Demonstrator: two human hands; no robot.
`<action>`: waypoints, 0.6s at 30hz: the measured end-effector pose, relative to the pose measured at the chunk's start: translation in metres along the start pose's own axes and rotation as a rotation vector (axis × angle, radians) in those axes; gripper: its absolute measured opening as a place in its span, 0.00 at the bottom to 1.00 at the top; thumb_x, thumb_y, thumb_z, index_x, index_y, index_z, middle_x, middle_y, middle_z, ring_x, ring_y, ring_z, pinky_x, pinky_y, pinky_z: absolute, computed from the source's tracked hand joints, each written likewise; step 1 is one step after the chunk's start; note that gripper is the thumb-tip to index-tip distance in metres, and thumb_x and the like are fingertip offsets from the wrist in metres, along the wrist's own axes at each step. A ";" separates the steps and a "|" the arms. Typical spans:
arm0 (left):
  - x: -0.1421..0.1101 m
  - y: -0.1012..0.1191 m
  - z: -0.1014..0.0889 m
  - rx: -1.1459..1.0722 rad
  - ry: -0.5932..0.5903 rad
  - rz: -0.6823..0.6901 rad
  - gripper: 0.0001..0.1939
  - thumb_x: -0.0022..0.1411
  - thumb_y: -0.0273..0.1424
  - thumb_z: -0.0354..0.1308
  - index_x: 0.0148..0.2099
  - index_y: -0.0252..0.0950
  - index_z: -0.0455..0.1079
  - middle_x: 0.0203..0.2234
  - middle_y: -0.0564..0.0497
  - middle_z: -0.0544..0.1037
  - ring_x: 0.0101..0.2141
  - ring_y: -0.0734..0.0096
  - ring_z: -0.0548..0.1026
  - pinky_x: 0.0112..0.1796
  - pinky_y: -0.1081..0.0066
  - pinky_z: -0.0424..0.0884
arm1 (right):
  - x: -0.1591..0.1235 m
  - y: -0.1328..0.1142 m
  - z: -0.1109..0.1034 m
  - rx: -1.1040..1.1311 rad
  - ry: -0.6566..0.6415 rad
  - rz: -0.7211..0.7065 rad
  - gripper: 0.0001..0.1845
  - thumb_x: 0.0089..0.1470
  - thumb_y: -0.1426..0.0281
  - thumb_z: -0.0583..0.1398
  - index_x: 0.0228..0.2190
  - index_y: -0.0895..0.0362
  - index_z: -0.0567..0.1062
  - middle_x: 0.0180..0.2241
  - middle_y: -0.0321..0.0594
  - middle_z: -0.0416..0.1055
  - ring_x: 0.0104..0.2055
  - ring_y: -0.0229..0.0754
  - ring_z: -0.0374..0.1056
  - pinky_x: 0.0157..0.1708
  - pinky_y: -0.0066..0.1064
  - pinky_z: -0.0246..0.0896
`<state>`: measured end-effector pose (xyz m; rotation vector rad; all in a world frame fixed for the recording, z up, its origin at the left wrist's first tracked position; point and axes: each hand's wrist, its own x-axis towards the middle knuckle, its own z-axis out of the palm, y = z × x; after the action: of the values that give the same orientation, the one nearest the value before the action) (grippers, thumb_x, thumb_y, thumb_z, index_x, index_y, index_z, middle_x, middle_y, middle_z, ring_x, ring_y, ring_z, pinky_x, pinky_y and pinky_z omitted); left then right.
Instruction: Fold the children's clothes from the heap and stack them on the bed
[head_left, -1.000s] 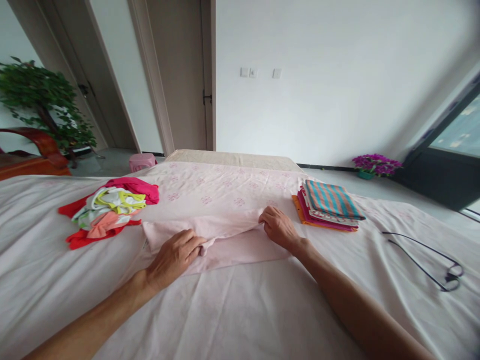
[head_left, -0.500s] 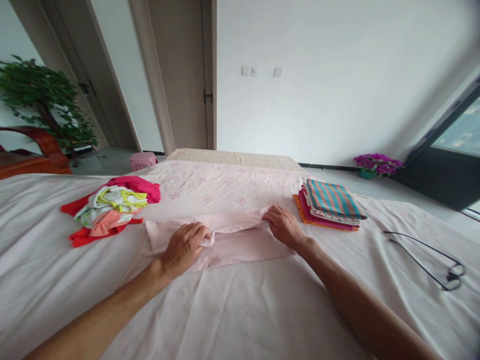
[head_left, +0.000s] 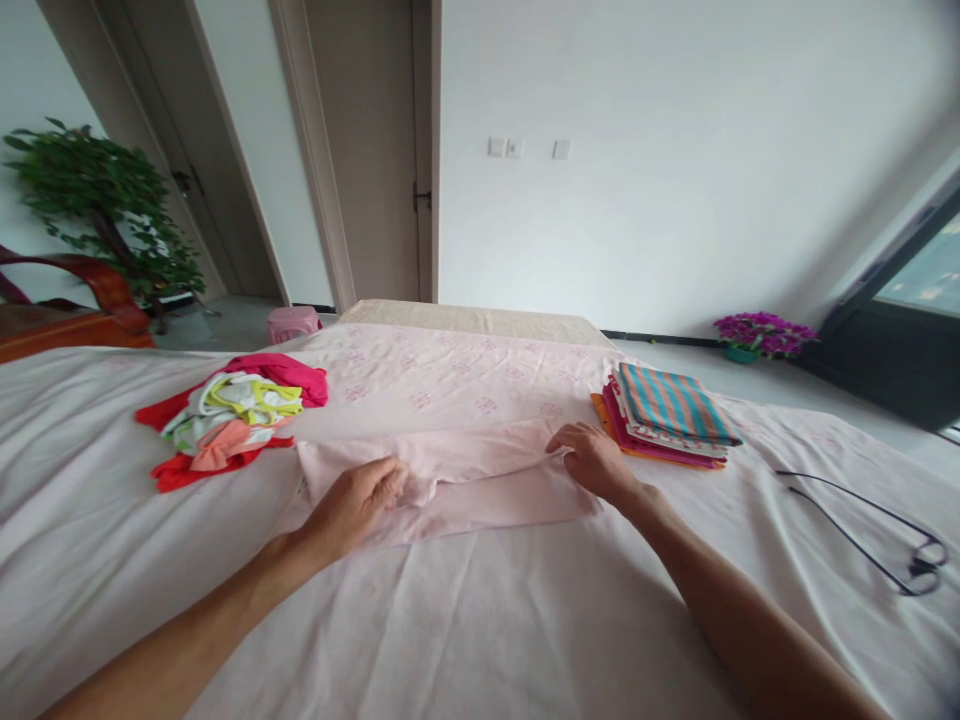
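Note:
A pale pink cloth garment [head_left: 495, 500] lies folded lengthwise on the bed in front of me. At its left part my left hand [head_left: 367, 500] has its fingers curled against a crumpled bit of the upper layer; the fingertips are slightly blurred. My right hand [head_left: 596, 462] pinches the layer's edge near the right end, thumb below and fingers above. Just beyond that hand stands a stack of folded clothes, topped by a blue-and-orange striped cloth [head_left: 675, 402]. A loose heap of red, white, yellow and coral clothes [head_left: 240, 415] lies to the left.
The bed has a pale pink flowered sheet [head_left: 465, 640]. Black-framed glasses [head_left: 874, 520] rest on it at the right. Beyond are a pink stool [head_left: 294, 322], a wooden armchair [head_left: 82, 310], a leafy plant [head_left: 97, 190] and purple flowers [head_left: 765, 335].
My left hand has shifted slightly left and down along the fold, and the bunched cloth beside it sits lower. My right hand stays at the right end, its fingers a little straighter.

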<state>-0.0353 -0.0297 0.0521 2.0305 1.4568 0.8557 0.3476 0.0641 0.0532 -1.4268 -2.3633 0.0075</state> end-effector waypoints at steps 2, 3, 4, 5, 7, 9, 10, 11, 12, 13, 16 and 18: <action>0.011 -0.005 -0.008 -0.036 0.170 -0.097 0.16 0.68 0.41 0.45 0.42 0.39 0.72 0.29 0.53 0.79 0.32 0.69 0.77 0.35 0.71 0.72 | 0.009 -0.011 -0.003 0.067 0.064 0.049 0.20 0.46 0.83 0.52 0.32 0.54 0.80 0.38 0.39 0.77 0.43 0.42 0.70 0.47 0.31 0.60; 0.019 -0.008 -0.010 -0.022 0.251 -0.109 0.15 0.67 0.40 0.47 0.43 0.39 0.71 0.32 0.52 0.79 0.33 0.68 0.78 0.37 0.70 0.73 | 0.015 -0.021 -0.003 0.096 0.087 0.063 0.20 0.48 0.82 0.52 0.34 0.54 0.79 0.39 0.39 0.77 0.44 0.41 0.70 0.47 0.31 0.61; 0.027 -0.010 -0.010 0.012 0.316 -0.100 0.14 0.66 0.39 0.49 0.44 0.38 0.71 0.36 0.50 0.80 0.37 0.66 0.78 0.40 0.68 0.73 | 0.021 -0.033 -0.002 0.119 0.091 0.060 0.21 0.51 0.82 0.51 0.37 0.55 0.79 0.41 0.40 0.77 0.45 0.41 0.71 0.47 0.30 0.61; 0.034 -0.013 -0.007 0.062 0.360 -0.075 0.14 0.65 0.37 0.50 0.46 0.37 0.70 0.40 0.47 0.79 0.41 0.64 0.78 0.44 0.66 0.73 | 0.028 -0.046 0.001 0.127 0.091 0.041 0.22 0.53 0.81 0.50 0.42 0.55 0.78 0.44 0.41 0.76 0.47 0.41 0.71 0.49 0.31 0.61; 0.046 -0.015 0.006 0.194 0.374 -0.004 0.17 0.65 0.35 0.49 0.51 0.33 0.68 0.47 0.41 0.77 0.49 0.60 0.75 0.51 0.61 0.70 | 0.039 -0.074 0.012 0.119 0.039 -0.051 0.23 0.60 0.78 0.48 0.52 0.57 0.74 0.51 0.45 0.74 0.53 0.41 0.69 0.54 0.32 0.60; 0.050 -0.016 0.025 0.360 0.324 0.037 0.23 0.66 0.36 0.48 0.58 0.29 0.65 0.54 0.35 0.73 0.57 0.55 0.69 0.57 0.55 0.65 | 0.045 -0.098 0.030 0.057 -0.011 -0.127 0.23 0.65 0.71 0.48 0.59 0.60 0.67 0.60 0.49 0.66 0.62 0.45 0.60 0.60 0.38 0.54; 0.048 -0.016 0.034 0.452 0.291 0.032 0.26 0.66 0.38 0.49 0.61 0.28 0.63 0.57 0.33 0.70 0.60 0.52 0.66 0.58 0.52 0.62 | 0.046 -0.106 0.040 0.014 -0.040 -0.134 0.25 0.67 0.67 0.48 0.61 0.60 0.64 0.63 0.51 0.62 0.65 0.47 0.56 0.62 0.41 0.51; 0.045 -0.016 0.043 0.541 0.254 0.014 0.29 0.65 0.40 0.50 0.63 0.28 0.61 0.60 0.32 0.67 0.62 0.48 0.63 0.59 0.49 0.59 | 0.046 -0.111 0.050 -0.033 -0.070 -0.134 0.27 0.68 0.65 0.47 0.63 0.61 0.61 0.65 0.52 0.58 0.67 0.49 0.52 0.64 0.44 0.49; 0.041 -0.017 0.049 0.621 0.219 -0.012 0.32 0.65 0.42 0.51 0.65 0.30 0.59 0.63 0.31 0.63 0.64 0.44 0.60 0.60 0.45 0.57 | 0.044 -0.113 0.059 -0.077 -0.100 -0.129 0.28 0.68 0.62 0.47 0.64 0.61 0.60 0.66 0.52 0.55 0.69 0.50 0.49 0.64 0.46 0.47; 0.036 -0.019 0.053 0.688 0.188 -0.043 0.34 0.65 0.44 0.51 0.67 0.32 0.57 0.65 0.32 0.60 0.64 0.41 0.58 0.59 0.42 0.55 | 0.042 -0.112 0.067 -0.117 -0.127 -0.118 0.29 0.68 0.60 0.46 0.65 0.60 0.58 0.67 0.51 0.53 0.69 0.51 0.48 0.65 0.47 0.46; 0.023 -0.027 0.050 0.801 0.109 -0.102 0.36 0.65 0.50 0.48 0.69 0.39 0.54 0.68 0.34 0.54 0.65 0.36 0.54 0.57 0.35 0.51 | 0.035 -0.093 0.076 -0.204 -0.182 -0.050 0.31 0.68 0.57 0.45 0.66 0.58 0.57 0.68 0.50 0.50 0.70 0.53 0.45 0.65 0.51 0.44; 0.015 -0.036 0.040 0.836 0.077 -0.122 0.36 0.65 0.52 0.46 0.70 0.42 0.55 0.69 0.34 0.53 0.65 0.35 0.54 0.57 0.34 0.50 | 0.032 -0.074 0.073 -0.244 -0.204 0.016 0.33 0.68 0.55 0.44 0.66 0.58 0.56 0.69 0.50 0.48 0.70 0.54 0.44 0.65 0.52 0.42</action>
<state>-0.0253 -0.0059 0.0024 2.4338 2.2085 0.2737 0.2480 0.0691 0.0096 -1.6250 -2.5911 -0.1418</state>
